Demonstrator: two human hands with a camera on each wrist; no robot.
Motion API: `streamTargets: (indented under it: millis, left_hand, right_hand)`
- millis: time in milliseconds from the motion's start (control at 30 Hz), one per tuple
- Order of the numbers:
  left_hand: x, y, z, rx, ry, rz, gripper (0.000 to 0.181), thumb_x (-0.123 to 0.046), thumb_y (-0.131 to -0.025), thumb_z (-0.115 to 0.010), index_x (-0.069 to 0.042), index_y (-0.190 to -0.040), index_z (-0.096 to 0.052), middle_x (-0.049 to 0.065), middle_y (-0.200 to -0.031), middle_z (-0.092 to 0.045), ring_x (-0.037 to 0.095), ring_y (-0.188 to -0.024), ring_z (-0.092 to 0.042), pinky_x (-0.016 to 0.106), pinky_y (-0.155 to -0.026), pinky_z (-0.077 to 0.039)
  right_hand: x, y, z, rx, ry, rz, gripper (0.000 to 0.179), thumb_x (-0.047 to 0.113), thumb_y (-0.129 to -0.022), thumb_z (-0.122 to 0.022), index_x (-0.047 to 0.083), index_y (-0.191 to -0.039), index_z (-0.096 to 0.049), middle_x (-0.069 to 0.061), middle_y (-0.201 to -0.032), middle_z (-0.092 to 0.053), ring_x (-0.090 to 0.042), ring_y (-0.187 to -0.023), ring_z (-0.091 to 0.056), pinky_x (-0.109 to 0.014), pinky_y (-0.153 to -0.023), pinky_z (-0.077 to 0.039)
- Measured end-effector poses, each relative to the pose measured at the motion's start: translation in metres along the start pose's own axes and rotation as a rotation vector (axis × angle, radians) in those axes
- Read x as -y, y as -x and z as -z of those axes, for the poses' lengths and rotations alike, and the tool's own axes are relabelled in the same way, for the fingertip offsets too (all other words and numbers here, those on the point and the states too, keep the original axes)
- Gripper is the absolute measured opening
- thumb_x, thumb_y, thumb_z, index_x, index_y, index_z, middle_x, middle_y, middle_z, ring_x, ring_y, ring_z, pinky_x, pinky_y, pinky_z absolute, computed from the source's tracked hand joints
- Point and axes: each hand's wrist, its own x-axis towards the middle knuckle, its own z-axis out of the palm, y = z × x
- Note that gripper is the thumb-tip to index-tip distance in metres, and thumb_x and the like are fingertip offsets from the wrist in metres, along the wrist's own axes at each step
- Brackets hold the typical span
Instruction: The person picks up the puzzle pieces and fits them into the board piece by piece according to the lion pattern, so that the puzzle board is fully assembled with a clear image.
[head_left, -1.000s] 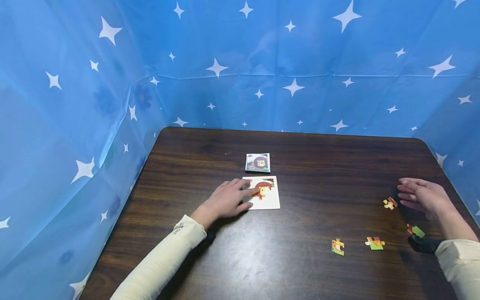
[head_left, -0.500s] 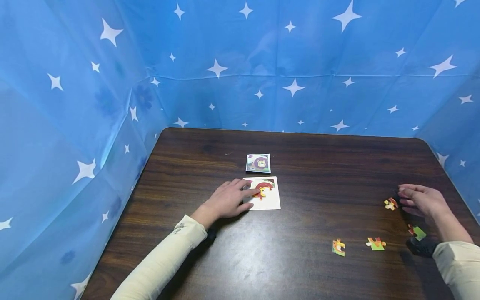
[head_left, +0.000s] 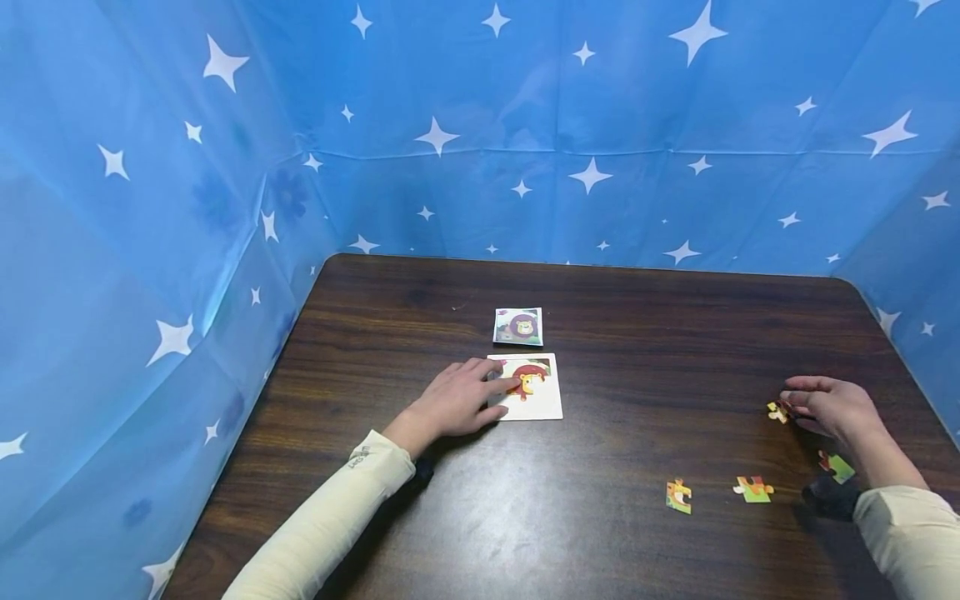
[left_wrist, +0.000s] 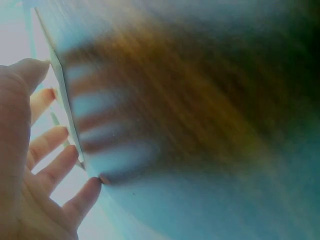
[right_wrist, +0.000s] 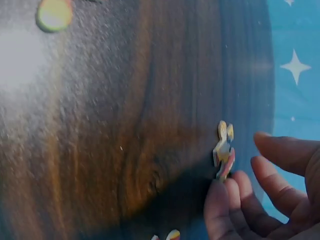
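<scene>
My left hand (head_left: 459,398) rests with spread, fairly straight fingers on a white square puzzle board (head_left: 542,407). Part of a lion picture lies in the board, partly covered by the fingers. In the left wrist view the fingertips of the left hand (left_wrist: 52,165) lie at the board's edge. My right hand (head_left: 840,410) is loosely bent beside a yellow and red puzzle piece (head_left: 777,412). The right wrist view has this puzzle piece (right_wrist: 223,151) between parted fingers of the right hand (right_wrist: 265,195); lower fingertips are at its end, upper ones apart from it.
Two loose puzzle pieces, an orange one (head_left: 678,496) and a green-orange one (head_left: 753,489), lie at the front right. A green and red piece (head_left: 837,467) lies close to the right wrist. Behind the board is a small lion picture card (head_left: 518,326). Blue star-patterned cloth (head_left: 555,100) surrounds the dark table (head_left: 637,333).
My right hand has moved a little left and downward to the yellow and red puzzle piece. My left hand stays on the board.
</scene>
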Motion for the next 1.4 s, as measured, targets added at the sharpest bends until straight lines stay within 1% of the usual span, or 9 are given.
streamTargets:
  millis: [267,467,600,767,867,1000,1100,1233,1400]
  left_hand:
    - [0.002,0.001,-0.001,0.005,0.002,0.008,0.052,-0.049,-0.104,-0.051,-0.032,-0.153,-0.047,0.005,-0.156,-0.046,0.027,-0.143,-0.044,0.052,-0.113,-0.041]
    - [0.001,0.001,0.0,0.011,-0.001,0.009,0.052,-0.049,-0.104,-0.051,-0.032,-0.153,-0.047,0.005,-0.157,-0.045,0.026,-0.143,-0.044,0.05,-0.114,-0.04]
    - [0.0,0.002,0.001,0.007,0.014,0.007,0.052,-0.048,-0.104,-0.052,-0.031,-0.153,-0.047,0.006,-0.157,-0.045,0.027,-0.143,-0.044,0.051,-0.114,-0.04]
    - [0.0,0.002,0.001,0.01,0.023,0.009,0.052,-0.047,-0.104,-0.052,-0.031,-0.153,-0.047,0.006,-0.157,-0.045,0.027,-0.143,-0.044,0.051,-0.114,-0.04]
    - [0.001,0.001,0.0,0.011,0.022,0.009,0.052,-0.047,-0.104,-0.052,-0.032,-0.153,-0.047,0.005,-0.158,-0.045,0.026,-0.143,-0.043,0.05,-0.114,-0.04]
    - [0.0,0.001,0.0,0.016,0.017,0.012,0.051,-0.048,-0.104,-0.052,-0.032,-0.152,-0.047,0.004,-0.158,-0.044,0.026,-0.143,-0.043,0.05,-0.114,-0.04]
    - [0.0,0.001,0.0,0.017,0.015,0.011,0.051,-0.048,-0.104,-0.052,-0.032,-0.152,-0.048,0.004,-0.157,-0.045,0.026,-0.143,-0.044,0.05,-0.113,-0.04]
    - [0.0,0.001,0.0,0.012,0.014,0.009,0.051,-0.048,-0.103,-0.052,-0.031,-0.152,-0.048,0.004,-0.157,-0.045,0.025,-0.142,-0.044,0.049,-0.113,-0.041]
    - [0.001,0.002,0.0,0.011,0.014,0.011,0.051,-0.049,-0.103,-0.053,-0.032,-0.152,-0.049,0.004,-0.157,-0.045,0.025,-0.142,-0.044,0.049,-0.112,-0.041]
  right_hand:
    - [0.005,0.0,-0.014,-0.11,0.206,0.062,0.051,0.01,-0.092,-0.063,-0.013,-0.136,-0.05,-0.019,-0.096,-0.071,-0.014,-0.074,-0.061,-0.03,-0.066,-0.051]
    - [0.009,0.007,-0.021,-0.188,0.35,0.1,0.048,0.009,-0.085,-0.066,-0.011,-0.127,-0.057,-0.021,-0.086,-0.073,-0.041,-0.087,-0.064,-0.045,-0.073,-0.039]
    - [0.013,0.01,-0.024,-0.206,0.363,0.113,0.048,0.006,-0.08,-0.067,-0.01,-0.125,-0.058,-0.015,-0.076,-0.072,-0.043,-0.088,-0.064,-0.044,-0.072,-0.039]
    - [0.017,0.012,-0.025,-0.188,0.381,0.129,0.049,0.006,-0.078,-0.07,-0.011,-0.122,-0.059,-0.025,-0.09,-0.071,-0.047,-0.094,-0.062,-0.048,-0.076,-0.04]
    - [0.018,0.012,-0.025,-0.173,0.355,0.101,0.046,0.007,-0.082,-0.07,-0.011,-0.124,-0.06,-0.023,-0.088,-0.071,-0.041,-0.089,-0.063,-0.049,-0.079,-0.039]
    - [0.016,0.011,-0.023,-0.168,0.294,0.074,0.042,0.008,-0.089,-0.067,-0.011,-0.125,-0.061,-0.007,-0.076,-0.071,-0.024,-0.072,-0.06,-0.041,-0.07,-0.04]
    - [0.014,0.01,-0.021,-0.163,0.242,0.06,0.04,0.007,-0.091,-0.063,-0.01,-0.127,-0.06,-0.006,-0.081,-0.07,-0.017,-0.069,-0.057,-0.034,-0.063,-0.045]
    - [0.013,0.008,-0.019,-0.123,0.086,0.015,0.042,0.001,-0.095,-0.058,-0.012,-0.135,-0.054,-0.006,-0.085,-0.069,-0.008,-0.07,-0.061,-0.034,-0.066,-0.06]
    - [0.015,0.006,-0.013,-0.074,-0.149,-0.028,0.044,0.002,-0.102,-0.051,-0.009,-0.144,-0.046,0.017,-0.074,-0.062,-0.001,-0.066,-0.066,-0.029,-0.069,-0.062]
